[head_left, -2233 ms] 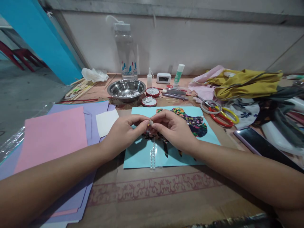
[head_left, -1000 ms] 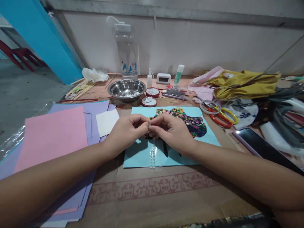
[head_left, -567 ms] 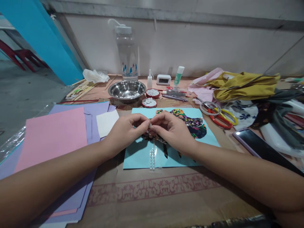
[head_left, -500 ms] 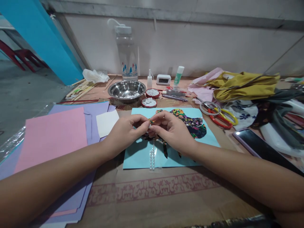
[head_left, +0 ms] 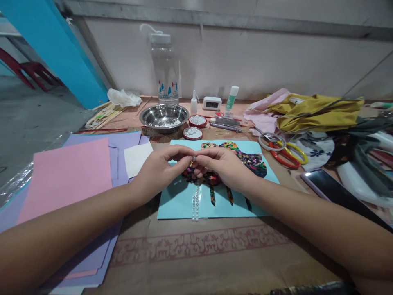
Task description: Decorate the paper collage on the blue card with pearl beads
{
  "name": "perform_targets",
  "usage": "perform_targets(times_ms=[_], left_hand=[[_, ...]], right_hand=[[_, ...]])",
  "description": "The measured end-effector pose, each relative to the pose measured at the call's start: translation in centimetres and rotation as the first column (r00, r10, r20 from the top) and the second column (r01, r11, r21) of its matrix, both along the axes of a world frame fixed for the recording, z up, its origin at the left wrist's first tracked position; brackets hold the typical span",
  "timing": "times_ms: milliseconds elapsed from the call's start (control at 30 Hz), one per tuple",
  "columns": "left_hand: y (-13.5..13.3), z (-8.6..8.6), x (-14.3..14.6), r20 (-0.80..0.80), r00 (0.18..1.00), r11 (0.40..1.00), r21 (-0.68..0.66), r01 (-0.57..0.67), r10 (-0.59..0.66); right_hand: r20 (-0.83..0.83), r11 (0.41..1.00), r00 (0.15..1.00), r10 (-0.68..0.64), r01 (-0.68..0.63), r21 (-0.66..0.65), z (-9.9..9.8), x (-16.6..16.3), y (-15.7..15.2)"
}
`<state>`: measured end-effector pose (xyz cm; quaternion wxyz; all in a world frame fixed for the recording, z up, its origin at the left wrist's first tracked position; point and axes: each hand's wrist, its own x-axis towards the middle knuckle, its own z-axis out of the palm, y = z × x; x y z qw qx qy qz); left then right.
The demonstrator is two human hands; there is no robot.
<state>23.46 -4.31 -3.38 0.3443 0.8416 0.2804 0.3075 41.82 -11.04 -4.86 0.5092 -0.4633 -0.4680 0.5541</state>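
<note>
Floral cutouts already lie on the blue sheet, while left hand and right hand narrowly pinch a pale bit, seemingly unplaced.

It's a craft corner, by the looks of it, the surface against a pale wall and crowded with coloured paper, patterned cut-outs, pearly beads, a glue stick and bundled cloth, with a red chair beyond on grey floor!

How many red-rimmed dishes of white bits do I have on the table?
2: one dish right of the metal bowl, the other dish nearer, at the far edge of the blue sheet. No others show.
</note>
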Motion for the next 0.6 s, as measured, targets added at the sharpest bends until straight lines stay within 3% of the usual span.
perform_targets(times_ms=[300, 600], left_hand=[[-0.2, 0.1, 0.0, -0.045, 0.999, 0.998, 0.064, 0.012, -0.009], [-0.3, 0.2, 0.1, -0.004, 1.000, 0.994, 0.113, -0.007, 0.007]], right_hand=[[-0.141, 0.993, 0.988, 0.066, -0.079, -0.092, -0.4, -0.2, 0.0], [-0.214, 0.994, 0.977, 0.009, -0.033, -0.107, 0.7, -1.3, -0.7]])
